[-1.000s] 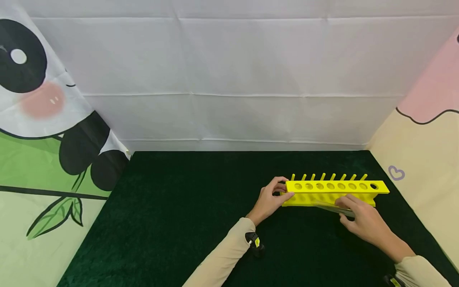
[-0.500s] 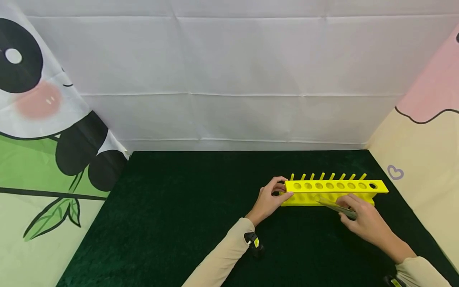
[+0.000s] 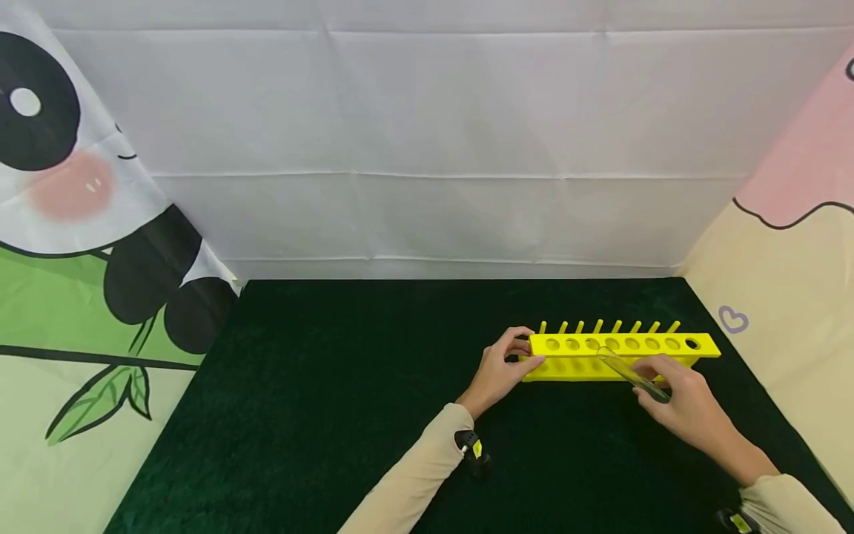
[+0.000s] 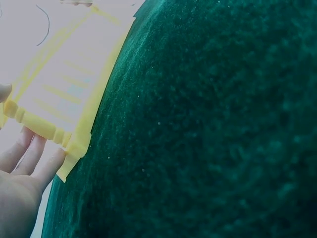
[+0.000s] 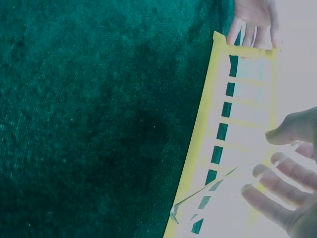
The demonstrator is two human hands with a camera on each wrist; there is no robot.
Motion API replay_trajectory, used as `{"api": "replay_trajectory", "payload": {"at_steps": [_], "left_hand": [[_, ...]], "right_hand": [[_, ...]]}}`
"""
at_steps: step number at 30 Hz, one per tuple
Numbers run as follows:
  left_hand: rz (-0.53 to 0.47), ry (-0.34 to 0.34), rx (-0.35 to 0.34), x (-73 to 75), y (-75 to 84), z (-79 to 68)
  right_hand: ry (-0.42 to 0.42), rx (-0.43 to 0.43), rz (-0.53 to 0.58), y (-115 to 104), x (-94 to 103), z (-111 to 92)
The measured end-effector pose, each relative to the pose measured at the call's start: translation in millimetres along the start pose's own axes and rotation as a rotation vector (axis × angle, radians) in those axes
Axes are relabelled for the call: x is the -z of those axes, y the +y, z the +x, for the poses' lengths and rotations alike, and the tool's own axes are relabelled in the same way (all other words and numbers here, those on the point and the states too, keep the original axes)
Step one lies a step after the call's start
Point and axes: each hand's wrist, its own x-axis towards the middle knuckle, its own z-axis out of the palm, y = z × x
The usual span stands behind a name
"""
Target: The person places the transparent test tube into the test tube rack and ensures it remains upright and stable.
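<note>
The glass tube has tilted further upward. The yellow rack is gripped at its left end by the left hand; before its right half, the right hand pinches the tube's lower end.

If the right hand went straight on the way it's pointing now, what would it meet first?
Probably the yellow rack, with the glass tube in the right hand leading; they overlap in the head view, so the remaining gap is unclear.
</note>
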Motion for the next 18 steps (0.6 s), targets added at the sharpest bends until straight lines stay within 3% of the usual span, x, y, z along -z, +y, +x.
{"api": "replay_trajectory", "payload": {"at_steps": [18], "left_hand": [[-0.03, 0.0, 0.011, 0.4, -0.5, 0.3]], "right_hand": [[0.103, -0.033, 0.078, 0.7, 3.7, -0.5]]}}
